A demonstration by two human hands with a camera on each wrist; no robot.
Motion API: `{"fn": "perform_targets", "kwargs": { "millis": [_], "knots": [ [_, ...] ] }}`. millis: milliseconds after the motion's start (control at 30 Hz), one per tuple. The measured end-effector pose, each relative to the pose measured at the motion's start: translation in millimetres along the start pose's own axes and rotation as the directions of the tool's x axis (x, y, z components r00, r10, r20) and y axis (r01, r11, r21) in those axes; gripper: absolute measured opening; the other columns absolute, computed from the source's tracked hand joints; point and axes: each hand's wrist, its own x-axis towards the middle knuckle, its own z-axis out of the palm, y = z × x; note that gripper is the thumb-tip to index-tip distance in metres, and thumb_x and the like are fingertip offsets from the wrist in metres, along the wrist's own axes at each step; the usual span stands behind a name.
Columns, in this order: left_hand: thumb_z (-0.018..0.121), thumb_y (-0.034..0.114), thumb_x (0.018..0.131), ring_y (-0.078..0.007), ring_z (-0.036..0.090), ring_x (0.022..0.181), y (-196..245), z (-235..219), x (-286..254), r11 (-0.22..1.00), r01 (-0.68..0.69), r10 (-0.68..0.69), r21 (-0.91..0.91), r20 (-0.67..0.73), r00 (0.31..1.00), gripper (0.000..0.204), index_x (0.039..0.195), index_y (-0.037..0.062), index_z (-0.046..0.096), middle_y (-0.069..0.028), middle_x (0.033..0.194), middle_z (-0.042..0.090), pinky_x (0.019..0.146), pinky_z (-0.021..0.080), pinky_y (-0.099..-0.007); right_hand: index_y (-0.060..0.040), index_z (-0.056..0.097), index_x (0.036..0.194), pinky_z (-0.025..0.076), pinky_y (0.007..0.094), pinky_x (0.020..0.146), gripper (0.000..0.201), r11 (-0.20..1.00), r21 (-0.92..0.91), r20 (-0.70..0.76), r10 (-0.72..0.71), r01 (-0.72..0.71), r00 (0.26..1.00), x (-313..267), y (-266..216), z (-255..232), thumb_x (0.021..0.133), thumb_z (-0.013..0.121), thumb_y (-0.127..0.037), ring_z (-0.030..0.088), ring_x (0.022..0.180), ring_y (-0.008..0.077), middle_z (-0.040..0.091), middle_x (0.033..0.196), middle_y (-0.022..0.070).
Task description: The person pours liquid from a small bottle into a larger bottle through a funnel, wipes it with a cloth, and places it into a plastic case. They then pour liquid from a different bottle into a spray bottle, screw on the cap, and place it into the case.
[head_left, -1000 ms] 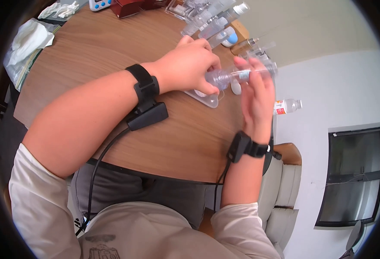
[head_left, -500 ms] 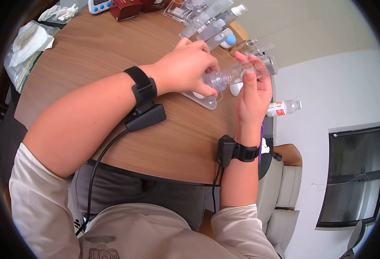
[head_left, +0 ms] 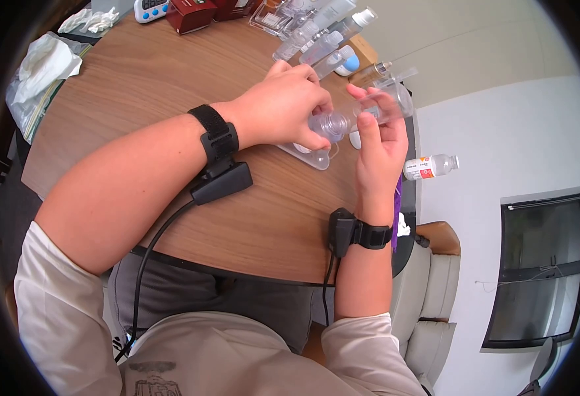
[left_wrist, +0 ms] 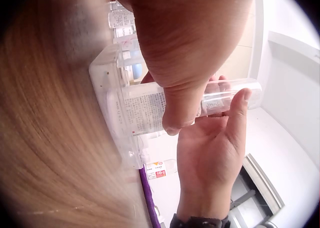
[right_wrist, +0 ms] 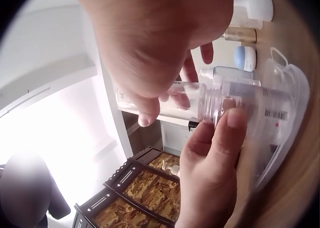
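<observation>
My left hand grips a clear labelled bottle around its neck, thumb on the near side. It stands in a clear plastic tray, whose rim shows in the left wrist view. Above it my right hand holds a second clear bottle between thumb and fingers, its base pointing up and away from the table. In the right wrist view this upper bottle lines up with the lower one's threaded neck. My left hand hides part of the lower bottle's label.
Several clear bottles stand at the far edge, beside a blue-and-white round container. A red box and a timer sit at the far left. At the right is a labelled drink bottle. A plastic bag lies at the left.
My right hand has turned and shifted slightly left, its thumb now lying along the upper bottle. The left hand has stayed on the lower bottle almost unmoved.
</observation>
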Motion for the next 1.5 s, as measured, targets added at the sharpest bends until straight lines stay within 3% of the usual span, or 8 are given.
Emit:
{"fn": "perform_targets", "kwargs": {
  "millis": [233,400,533,633,767,900,1033,1500],
  "knots": [
    [0.089,0.042,0.074,-0.0238,0.057,0.122,1.2,-1.4,-0.3,0.998,-0.001,0.002,0.056,-0.005,1.0,0.048,0.107,0.0082,0.079,-0.0021,0.104,0.078,0.11,0.035,-0.0418,0.0037,0.07,0.122,0.047,0.0334,0.103,0.039,0.915,-0.346,0.067,-0.195,0.206,0.979,9.8,-10.0,17.8,0.09,0.084,-0.013,0.061,0.115,0.0155,0.069,0.113,0.0059],
    [0.09,0.04,0.073,-0.0228,0.057,0.121,0.6,0.0,0.2,1.0,0.002,-0.002,-0.027,-0.008,1.0,0.047,0.107,0.0084,0.079,-0.0019,0.102,0.077,0.109,0.036,-0.0412,0.0028,0.067,0.131,0.051,0.0301,0.091,0.04,0.929,0.219,-0.175,0.338,-0.298,0.925,17.7,-1.1,-19.0,0.094,0.077,-0.009,0.065,0.103,0.0142,0.072,0.115,0.0108],
    [0.09,0.038,0.073,-0.0225,0.057,0.121,0.1,-1.5,-0.4,1.0,-0.001,0.001,-0.016,0.007,1.0,0.046,0.107,0.0091,0.08,-0.0013,0.102,0.077,0.109,0.036,-0.041,0.0032,0.067,0.129,0.053,0.0308,0.086,0.035,0.989,-0.151,0.092,0.017,-0.003,0.996,-6.1,-30.6,-13.4,0.099,0.074,-0.012,0.067,0.104,0.0163,0.073,0.116,0.0109],
    [0.089,0.04,0.074,-0.0225,0.057,0.121,0.1,0.0,-1.7,1.0,0.0,-0.001,-0.028,-0.032,0.999,0.045,0.106,0.0089,0.08,-0.0015,0.103,0.077,0.109,0.036,-0.0412,0.0037,0.066,0.127,0.053,0.0307,0.088,0.034,0.97,-0.234,-0.192,0.025,-0.071,0.981,9.8,-10.4,10.3,0.097,0.076,-0.008,0.067,0.105,0.0168,0.073,0.116,0.011],
    [0.089,0.041,0.074,-0.0228,0.057,0.121,-0.2,-2.0,0.1,1.0,0.014,-0.014,-0.011,-0.022,1.0,0.046,0.105,0.0085,0.08,-0.0015,0.103,0.077,0.109,0.036,-0.0412,0.003,0.067,0.126,0.052,0.0296,0.088,0.033,0.974,0.15,-0.112,0.187,-0.169,0.976,12.2,-0.7,-21.9,0.095,0.076,-0.005,0.066,0.1,0.0154,0.071,0.12,0.0112],
    [0.089,0.04,0.072,-0.023,0.058,0.121,-1.1,-1.6,-1.7,1.0,0.006,-0.006,-0.009,0.001,1.0,0.048,0.106,0.0081,0.079,-0.0014,0.103,0.076,0.109,0.036,-0.0413,0.0006,0.064,0.135,0.053,0.0313,0.091,0.047,0.979,-0.204,0.16,0.014,0.019,0.987,-8.4,-35.8,-3.7,0.091,0.078,-0.001,0.067,0.108,0.0168,0.071,0.124,0.0129],
    [0.089,0.04,0.072,-0.0229,0.058,0.12,-0.5,3.3,0.0,1.0,-0.004,0.004,-0.013,-0.028,1.0,0.049,0.106,0.0076,0.079,-0.0022,0.102,0.076,0.109,0.037,-0.0414,0.0055,0.061,0.136,0.052,0.0317,0.095,0.049,0.989,-0.021,-0.243,0.136,-0.145,0.96,10.9,-0.6,7.7,0.093,0.079,-0.009,0.066,0.111,0.0149,0.071,0.123,0.013],
    [0.089,0.042,0.073,-0.0231,0.058,0.121,-1.3,-0.8,-0.1,1.0,-0.007,0.008,0.017,-0.008,1.0,0.049,0.108,0.0095,0.079,-0.0023,0.106,0.076,0.108,0.036,-0.041,0.0005,0.063,0.13,0.049,0.0309,0.102,0.038,0.973,0.205,0.0,0.111,-0.108,0.994,1.8,-10.6,-12.4,0.094,0.075,-0.002,0.067,0.111,0.0167,0.071,0.125,0.0152]
  ]
}}
